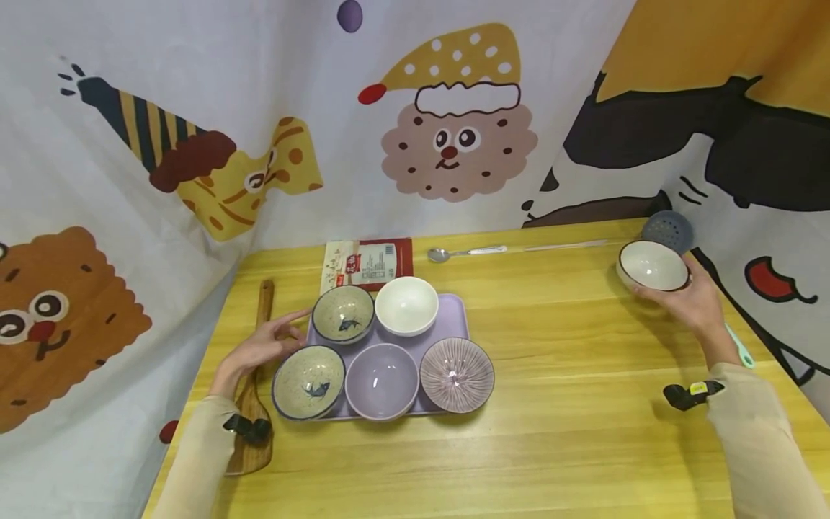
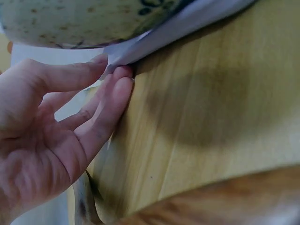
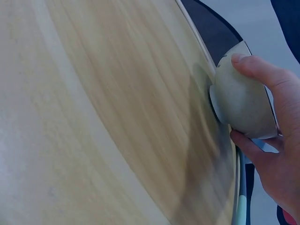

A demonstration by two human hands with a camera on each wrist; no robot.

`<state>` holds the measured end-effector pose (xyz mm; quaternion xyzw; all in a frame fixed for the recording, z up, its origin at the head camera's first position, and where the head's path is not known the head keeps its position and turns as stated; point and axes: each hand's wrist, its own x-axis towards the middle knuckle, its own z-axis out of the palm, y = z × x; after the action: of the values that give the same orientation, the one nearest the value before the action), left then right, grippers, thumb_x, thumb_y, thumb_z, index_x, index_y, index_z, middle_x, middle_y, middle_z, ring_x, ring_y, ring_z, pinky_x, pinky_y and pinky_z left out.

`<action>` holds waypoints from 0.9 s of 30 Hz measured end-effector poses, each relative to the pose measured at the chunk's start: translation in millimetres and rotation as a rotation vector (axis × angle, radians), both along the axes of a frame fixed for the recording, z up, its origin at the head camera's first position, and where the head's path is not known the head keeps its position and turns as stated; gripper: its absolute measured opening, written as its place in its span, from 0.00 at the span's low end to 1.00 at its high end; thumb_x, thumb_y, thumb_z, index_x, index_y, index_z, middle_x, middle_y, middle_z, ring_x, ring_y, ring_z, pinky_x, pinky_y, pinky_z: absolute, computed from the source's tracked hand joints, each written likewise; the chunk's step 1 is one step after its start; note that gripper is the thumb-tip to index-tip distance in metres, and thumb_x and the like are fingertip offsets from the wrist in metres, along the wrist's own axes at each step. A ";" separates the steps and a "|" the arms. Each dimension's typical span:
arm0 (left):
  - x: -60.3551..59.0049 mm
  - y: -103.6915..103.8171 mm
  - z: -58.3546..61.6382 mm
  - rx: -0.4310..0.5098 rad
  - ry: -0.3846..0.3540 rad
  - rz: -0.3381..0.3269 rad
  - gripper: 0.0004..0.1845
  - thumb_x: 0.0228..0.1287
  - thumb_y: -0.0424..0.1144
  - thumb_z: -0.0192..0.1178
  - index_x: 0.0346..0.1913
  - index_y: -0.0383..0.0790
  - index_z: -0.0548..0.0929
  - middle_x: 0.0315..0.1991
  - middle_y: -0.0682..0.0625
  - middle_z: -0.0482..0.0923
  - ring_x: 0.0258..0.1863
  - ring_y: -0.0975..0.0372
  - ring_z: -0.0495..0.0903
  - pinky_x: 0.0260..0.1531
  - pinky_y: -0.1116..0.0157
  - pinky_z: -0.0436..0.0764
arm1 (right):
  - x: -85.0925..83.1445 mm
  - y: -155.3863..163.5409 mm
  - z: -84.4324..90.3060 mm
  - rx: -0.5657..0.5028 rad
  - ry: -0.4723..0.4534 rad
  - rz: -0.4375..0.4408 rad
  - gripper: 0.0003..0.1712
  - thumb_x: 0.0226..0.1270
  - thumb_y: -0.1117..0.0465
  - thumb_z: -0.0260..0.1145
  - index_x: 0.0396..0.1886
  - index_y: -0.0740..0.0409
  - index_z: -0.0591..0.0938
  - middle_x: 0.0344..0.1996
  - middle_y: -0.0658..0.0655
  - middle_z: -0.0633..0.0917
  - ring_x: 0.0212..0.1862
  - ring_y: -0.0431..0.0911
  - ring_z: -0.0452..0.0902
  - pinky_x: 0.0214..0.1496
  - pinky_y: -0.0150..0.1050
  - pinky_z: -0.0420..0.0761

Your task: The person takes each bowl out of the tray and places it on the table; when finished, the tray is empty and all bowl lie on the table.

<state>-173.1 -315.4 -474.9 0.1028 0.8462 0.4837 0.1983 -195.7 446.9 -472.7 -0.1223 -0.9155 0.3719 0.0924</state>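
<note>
right hand (image 1: 690,303) grips cream bowl (image 1: 652,265) off tray (image 1: 455,317).

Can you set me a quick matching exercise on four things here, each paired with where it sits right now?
Things:
1. white bowl
2. brown-rimmed bowl
3. metal spoon
4. wooden spatula

Places:
A. on the table beside the tray's left edge, under the left hand
B. at the back of the table, behind the tray
C. on the tray, back row
D. held in the right hand

Pairs: 1-C, 2-D, 3-B, 4-A
</note>
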 end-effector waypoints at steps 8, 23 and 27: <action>-1.0 -3.3 -6.0 -0.018 -0.018 0.033 0.39 0.64 0.27 0.61 0.77 0.32 0.60 0.45 0.35 0.83 0.40 0.64 0.80 0.39 0.70 0.80 | -8.1 4.1 -1.5 0.019 -0.087 -0.030 0.70 0.58 0.38 0.75 0.83 0.62 0.41 0.79 0.74 0.47 0.76 0.74 0.49 0.70 0.74 0.57; -4.5 -0.6 -6.0 0.031 -0.120 0.109 0.40 0.65 0.29 0.60 0.79 0.38 0.59 0.44 0.38 0.84 0.39 0.63 0.83 0.39 0.66 0.83 | -12.0 6.9 5.4 0.040 -0.123 -0.005 0.69 0.60 0.36 0.72 0.82 0.64 0.40 0.78 0.78 0.48 0.74 0.77 0.51 0.68 0.75 0.59; -6.4 -0.6 -6.8 0.044 -0.126 0.107 0.40 0.65 0.28 0.60 0.79 0.38 0.59 0.43 0.39 0.85 0.39 0.64 0.83 0.39 0.66 0.84 | -12.9 6.8 7.3 0.092 -0.079 0.052 0.67 0.61 0.40 0.72 0.81 0.68 0.42 0.76 0.81 0.50 0.72 0.78 0.53 0.66 0.75 0.60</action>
<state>-179.5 -316.0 -481.7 0.0314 0.8255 0.5176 0.2227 -208.6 453.7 -465.4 -0.1085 -0.9374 0.3268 0.0519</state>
